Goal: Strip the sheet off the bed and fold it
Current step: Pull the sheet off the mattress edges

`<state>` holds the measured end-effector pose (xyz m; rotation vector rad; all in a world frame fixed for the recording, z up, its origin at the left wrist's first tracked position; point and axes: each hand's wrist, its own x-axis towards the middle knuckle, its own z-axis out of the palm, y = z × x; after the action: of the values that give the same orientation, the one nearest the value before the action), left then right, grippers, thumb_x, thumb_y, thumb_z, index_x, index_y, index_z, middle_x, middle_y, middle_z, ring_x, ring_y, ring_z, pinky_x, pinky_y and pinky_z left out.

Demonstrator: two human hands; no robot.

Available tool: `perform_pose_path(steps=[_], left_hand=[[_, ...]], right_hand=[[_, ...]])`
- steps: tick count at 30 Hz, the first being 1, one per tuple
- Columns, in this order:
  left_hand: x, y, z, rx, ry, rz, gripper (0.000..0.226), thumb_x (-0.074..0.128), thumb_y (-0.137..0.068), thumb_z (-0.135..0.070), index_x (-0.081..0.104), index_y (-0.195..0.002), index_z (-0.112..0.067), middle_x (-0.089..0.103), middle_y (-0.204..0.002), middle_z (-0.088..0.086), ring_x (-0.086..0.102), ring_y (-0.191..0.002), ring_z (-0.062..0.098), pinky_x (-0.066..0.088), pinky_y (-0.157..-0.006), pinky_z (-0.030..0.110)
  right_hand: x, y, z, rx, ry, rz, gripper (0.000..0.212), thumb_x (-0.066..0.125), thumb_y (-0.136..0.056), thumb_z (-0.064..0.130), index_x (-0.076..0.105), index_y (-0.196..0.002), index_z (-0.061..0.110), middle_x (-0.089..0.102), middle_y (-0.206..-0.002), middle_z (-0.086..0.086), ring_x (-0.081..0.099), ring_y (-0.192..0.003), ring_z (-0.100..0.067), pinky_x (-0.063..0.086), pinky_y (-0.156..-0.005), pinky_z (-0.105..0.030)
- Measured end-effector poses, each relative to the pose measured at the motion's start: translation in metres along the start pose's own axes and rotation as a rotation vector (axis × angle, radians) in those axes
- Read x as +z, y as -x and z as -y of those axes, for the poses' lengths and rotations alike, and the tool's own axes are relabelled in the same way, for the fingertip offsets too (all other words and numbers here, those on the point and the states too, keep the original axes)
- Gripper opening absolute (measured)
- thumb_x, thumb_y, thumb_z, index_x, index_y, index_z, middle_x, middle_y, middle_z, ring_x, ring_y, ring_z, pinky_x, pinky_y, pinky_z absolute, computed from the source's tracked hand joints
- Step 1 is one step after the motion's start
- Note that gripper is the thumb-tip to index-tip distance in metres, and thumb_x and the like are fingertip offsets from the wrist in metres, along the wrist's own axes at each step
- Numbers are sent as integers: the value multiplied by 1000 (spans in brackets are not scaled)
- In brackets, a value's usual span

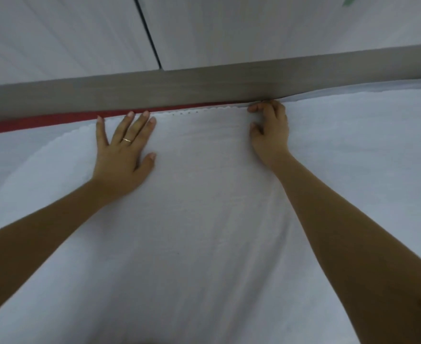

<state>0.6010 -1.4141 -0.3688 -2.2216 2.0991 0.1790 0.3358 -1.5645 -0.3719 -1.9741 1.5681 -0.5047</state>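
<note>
Headboard (204, 88) blocks sheet (204, 194) edge beyond both hands.

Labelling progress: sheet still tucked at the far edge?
Partly out: sheet hem lies free left of right hand, red strip exposed; further right, cannot tell.

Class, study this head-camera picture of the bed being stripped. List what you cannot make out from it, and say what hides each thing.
- Right hand: its curled fingers hide whether they pinch the sheet edge.
- Red layer: only a strip shows; the sheet and grey bed rail cover the rest.
- Bed corners and foot: cut off by the picture's edges.
- Green shape, top right: cropped and blurred.
- Left hand: its palm side is pressed flat, out of view.
</note>
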Motion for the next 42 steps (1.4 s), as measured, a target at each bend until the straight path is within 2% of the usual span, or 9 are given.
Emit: perform_pose_path(steps=[6,10,15,21,25,28,31,36,42], left_hand=[[2,2,2,-17,58,-69,61,28,-89,-35,25,-149,-19,24,-155,0,16,-144,19,-7,-115,55],[0,2,4,-13,82,-61,62,31,-87,-30,27,-148,-18,26,-155,1,19,-144,20,-7,-115,54],[-1,2,5,-21,73,-62,62,31,-86,-29,30,-147,-18,28,-154,1,21,-143,20,-6,-114,54],[6,1,6,-5,90,-113,62,32,-85,-28,32,-146,-17,30,-153,1,23,-142,22,-6,-114,54],[6,2,9,7,84,-123,63,32,-84,-27,33,-146,-17,30,-153,1,24,-142,22,-5,-113,55],[5,2,6,10,99,-92,63,31,-84,-28,32,-146,-17,29,-153,0,22,-142,22,-6,-114,55],[2,1,6,-20,59,-48,63,28,-85,-28,30,-147,-16,27,-154,1,20,-143,21,-10,-113,54],[-16,22,-49,-157,129,-27,59,28,-89,-26,29,-145,-8,17,-157,9,10,-146,23,-16,-109,53],[-9,93,-184,694,37,127,75,34,-83,-58,19,-149,-26,-5,-159,-1,11,-143,35,4,-104,69]], right_hand=[[-34,-8,-5,42,273,-92,36,38,-90,1,51,-122,10,44,-133,-13,51,-103,-36,35,-75,-35],[-56,-20,-5,119,408,41,28,41,-94,9,53,-120,9,40,-135,-14,55,-93,-41,36,-70,-36],[-50,-28,1,292,125,-12,20,45,-92,7,62,-101,4,46,-122,-17,56,-89,-32,35,-78,-21],[-39,-28,-1,203,-104,-249,22,41,-79,-8,58,-84,7,42,-104,-2,45,-80,-13,33,-70,-3],[-31,-34,-4,294,-149,-389,35,52,-77,-5,35,-69,25,42,-94,0,41,-74,-14,38,-71,-18],[-37,-27,-4,313,-116,-246,16,60,-84,8,49,-88,18,44,-100,-2,43,-80,-12,40,-80,-21],[-42,25,3,55,-74,30,41,55,-92,18,45,-130,8,43,-134,-8,44,-117,-14,32,-102,-20],[-73,190,-14,-63,223,36,51,37,-92,25,38,-140,9,36,-148,-9,25,-140,-23,9,-119,-36],[-119,360,-62,288,443,238,58,20,-97,49,28,-145,17,32,-151,-7,24,-140,-29,9,-113,-55]])
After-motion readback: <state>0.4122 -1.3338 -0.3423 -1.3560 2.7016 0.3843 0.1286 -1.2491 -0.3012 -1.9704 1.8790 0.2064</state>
